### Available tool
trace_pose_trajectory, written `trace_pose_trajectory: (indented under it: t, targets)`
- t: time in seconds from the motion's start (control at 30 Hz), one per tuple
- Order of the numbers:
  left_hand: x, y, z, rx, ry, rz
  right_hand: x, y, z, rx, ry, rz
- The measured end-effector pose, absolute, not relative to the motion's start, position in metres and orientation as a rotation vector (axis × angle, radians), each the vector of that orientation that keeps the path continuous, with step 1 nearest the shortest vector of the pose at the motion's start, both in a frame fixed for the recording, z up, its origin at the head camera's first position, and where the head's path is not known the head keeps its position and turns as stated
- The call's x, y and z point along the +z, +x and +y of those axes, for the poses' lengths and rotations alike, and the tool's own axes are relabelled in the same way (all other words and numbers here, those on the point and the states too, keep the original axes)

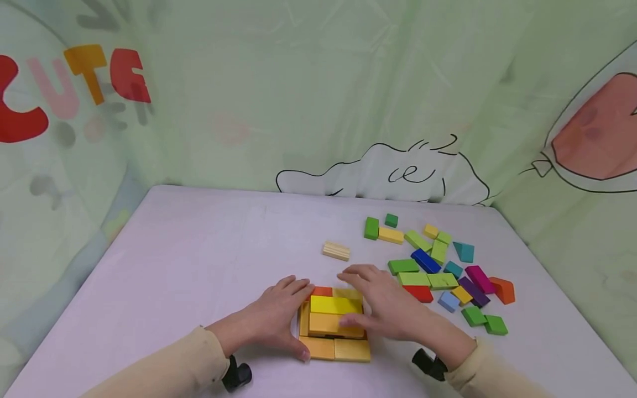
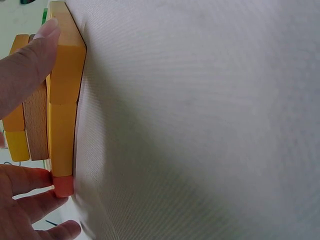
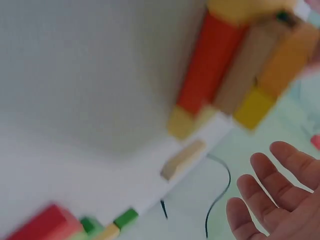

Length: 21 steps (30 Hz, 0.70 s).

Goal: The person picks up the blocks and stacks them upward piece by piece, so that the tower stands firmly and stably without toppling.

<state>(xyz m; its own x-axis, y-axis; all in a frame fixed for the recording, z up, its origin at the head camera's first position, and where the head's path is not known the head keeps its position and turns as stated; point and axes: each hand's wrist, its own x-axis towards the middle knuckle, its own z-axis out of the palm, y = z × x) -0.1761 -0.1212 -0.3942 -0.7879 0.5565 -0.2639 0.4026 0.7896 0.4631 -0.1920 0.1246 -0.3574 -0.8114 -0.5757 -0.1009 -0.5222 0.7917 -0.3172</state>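
A low, layered stack of wooden blocks lies between the two hands. Its bottom layer shows orange blocks point(image 1: 317, 348) in front and a red block point(image 1: 323, 291) at the back; above them sit a bright yellow block point(image 1: 336, 305) and an orange block point(image 1: 323, 324). My left hand point(image 1: 280, 312) rests along the stack's left side, thumb on the front corner, fingertips at the red end in the left wrist view. Over the right side, my right hand point(image 1: 385, 307) spreads its fingers, holding nothing; its straight fingers point(image 3: 272, 175) are apart from the stack in the right wrist view.
A plain wood block point(image 1: 336, 251) lies behind the stack. Many loose coloured blocks are scattered to the right, among them a blue one point(image 1: 426, 261), a red one point(image 1: 419, 293) and a teal triangle point(image 1: 464, 252). A printed curtain point(image 1: 259, 110) hangs behind the table point(image 1: 174, 276).
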Motion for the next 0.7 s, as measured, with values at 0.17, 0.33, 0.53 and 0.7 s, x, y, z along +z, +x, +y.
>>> trace_pose_trajectory:
  t: [0.17, 0.33, 0.53, 0.7]
  targets:
    - [-0.395, -0.180, -0.122, 0.526, 0.717, 2.594, -0.353, -0.237, 0.126, -0.265, -0.917, 2.899]
    - [-0.397, -0.179, -0.122, 0.549, 0.713, 2.579, -0.363, -0.281, 0.116, 0.001, -0.925, 2.802]
    - [-0.399, -0.178, -0.119, 0.542, 0.715, 2.584, -0.363, -0.297, 0.109, 0.080, -0.922, 2.743]
    - [-0.398, -0.178, -0.120, 0.520, 0.703, 2.589, -0.356, -0.267, 0.124, -0.189, -0.951, 2.864]
